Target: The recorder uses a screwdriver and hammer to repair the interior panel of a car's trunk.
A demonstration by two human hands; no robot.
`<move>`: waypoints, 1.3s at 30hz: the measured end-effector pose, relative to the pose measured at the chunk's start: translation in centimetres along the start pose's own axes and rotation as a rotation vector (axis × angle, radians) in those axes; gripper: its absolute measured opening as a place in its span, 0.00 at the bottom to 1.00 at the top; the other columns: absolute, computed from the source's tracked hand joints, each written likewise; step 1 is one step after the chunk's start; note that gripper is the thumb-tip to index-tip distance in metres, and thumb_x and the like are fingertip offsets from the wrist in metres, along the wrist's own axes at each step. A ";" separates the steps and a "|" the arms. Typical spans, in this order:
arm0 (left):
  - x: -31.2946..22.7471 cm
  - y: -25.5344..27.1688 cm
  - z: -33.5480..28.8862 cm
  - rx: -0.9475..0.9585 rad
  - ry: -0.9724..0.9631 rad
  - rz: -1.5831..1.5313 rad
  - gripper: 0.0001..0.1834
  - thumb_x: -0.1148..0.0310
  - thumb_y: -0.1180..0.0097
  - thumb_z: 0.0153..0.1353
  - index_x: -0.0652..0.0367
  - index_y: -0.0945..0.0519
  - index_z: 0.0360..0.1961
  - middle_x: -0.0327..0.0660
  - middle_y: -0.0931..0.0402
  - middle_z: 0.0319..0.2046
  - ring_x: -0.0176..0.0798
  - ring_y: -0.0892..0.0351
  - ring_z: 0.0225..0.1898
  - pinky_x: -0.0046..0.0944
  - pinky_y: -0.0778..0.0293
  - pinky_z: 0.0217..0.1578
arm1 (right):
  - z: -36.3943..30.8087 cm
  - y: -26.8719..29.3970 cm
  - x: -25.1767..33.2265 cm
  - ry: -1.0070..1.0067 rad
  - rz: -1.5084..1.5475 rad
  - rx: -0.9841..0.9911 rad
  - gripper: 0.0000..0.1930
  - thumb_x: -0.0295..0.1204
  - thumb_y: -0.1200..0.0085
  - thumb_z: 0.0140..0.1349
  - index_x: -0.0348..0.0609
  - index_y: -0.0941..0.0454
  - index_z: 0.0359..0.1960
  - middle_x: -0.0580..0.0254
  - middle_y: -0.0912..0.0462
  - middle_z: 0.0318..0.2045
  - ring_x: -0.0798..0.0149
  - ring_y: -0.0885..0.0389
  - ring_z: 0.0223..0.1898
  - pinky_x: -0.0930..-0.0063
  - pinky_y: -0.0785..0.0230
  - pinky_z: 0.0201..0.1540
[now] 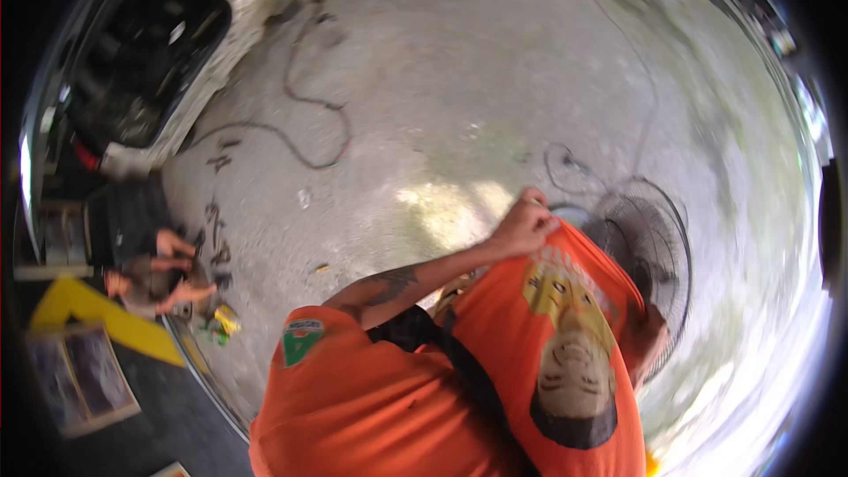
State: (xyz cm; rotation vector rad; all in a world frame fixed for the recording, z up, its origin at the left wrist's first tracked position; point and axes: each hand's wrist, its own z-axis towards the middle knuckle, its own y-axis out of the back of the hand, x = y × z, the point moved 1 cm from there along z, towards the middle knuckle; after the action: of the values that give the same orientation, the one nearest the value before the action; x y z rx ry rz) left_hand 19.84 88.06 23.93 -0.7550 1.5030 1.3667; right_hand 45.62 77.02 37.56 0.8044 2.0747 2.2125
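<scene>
My left hand [528, 228] pinches the hem of the orange T-shirt [389, 406] that I wear, pulling it out and up from my body. A printed face lies upside down on the shirt's front. At the hem's other end, my right hand [649, 340] is closed on the cloth, its fingers partly hidden by the fabric. Between the two hands the hem is stretched tight. Just beyond it stands a fan [678, 274] with a round wire cage, partly covered by the shirt. A dark strap [473, 367] crosses my body.
At the upper left stands a vehicle [115, 159] with a large dark opening. A hose [340, 128] curls over the concrete floor [424, 62], and a thin cable [649, 79] runs to the fan. Another person [159, 278] is low at the left, near scattered dark parts [216, 243] and framed pictures [84, 375].
</scene>
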 end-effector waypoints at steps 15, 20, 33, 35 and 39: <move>-6.3 -2.7 10.4 0.856 0.411 -0.700 0.15 0.61 0.52 0.74 0.59 0.19 0.50 0.37 0.18 0.42 0.30 0.19 0.40 0.33 0.22 0.42 | -3.4 1.4 -0.3 -0.374 0.151 -0.391 0.11 0.34 0.39 0.55 0.41 0.24 0.22 0.47 0.24 0.16 0.41 0.22 0.21 0.55 0.31 0.27; -3.6 -0.2 9.3 1.312 0.737 -0.755 0.18 0.59 0.52 0.74 0.61 0.24 0.55 0.39 0.19 0.49 0.31 0.19 0.46 0.35 0.21 0.48 | -3.5 0.8 -0.4 -0.699 0.482 -0.417 0.13 0.35 0.39 0.57 0.35 0.17 0.28 0.49 0.23 0.16 0.64 0.25 0.16 0.65 0.34 0.25; -5.1 -1.2 17.0 1.207 0.406 -0.521 0.14 0.68 0.47 0.70 0.69 0.19 0.48 0.45 0.16 0.42 0.35 0.16 0.40 0.33 0.21 0.43 | -8.4 -4.5 2.0 -0.861 0.684 -0.481 0.14 0.37 0.41 0.57 0.40 0.14 0.36 0.42 0.16 0.26 0.50 0.14 0.29 0.61 0.24 0.38; -5.1 -1.9 16.6 1.224 0.396 -0.536 0.14 0.69 0.47 0.70 0.69 0.19 0.48 0.44 0.16 0.41 0.35 0.16 0.39 0.33 0.21 0.42 | -9.5 -5.1 1.6 -0.846 0.584 -0.465 0.15 0.39 0.40 0.56 0.39 0.14 0.34 0.43 0.17 0.25 0.47 0.16 0.27 0.59 0.25 0.35; -5.2 -2.3 16.2 1.170 0.325 -0.543 0.13 0.70 0.47 0.70 0.69 0.18 0.46 0.42 0.16 0.38 0.32 0.17 0.35 0.32 0.22 0.38 | -9.9 -3.6 3.3 -0.819 0.546 -0.570 0.14 0.40 0.41 0.55 0.40 0.15 0.29 0.43 0.19 0.23 0.43 0.18 0.27 0.57 0.25 0.34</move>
State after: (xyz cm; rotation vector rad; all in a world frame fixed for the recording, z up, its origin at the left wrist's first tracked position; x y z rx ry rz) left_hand 27.57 102.64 28.75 -0.5292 1.8153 -0.1364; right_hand 37.89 69.34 35.47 1.9011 0.8638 1.9403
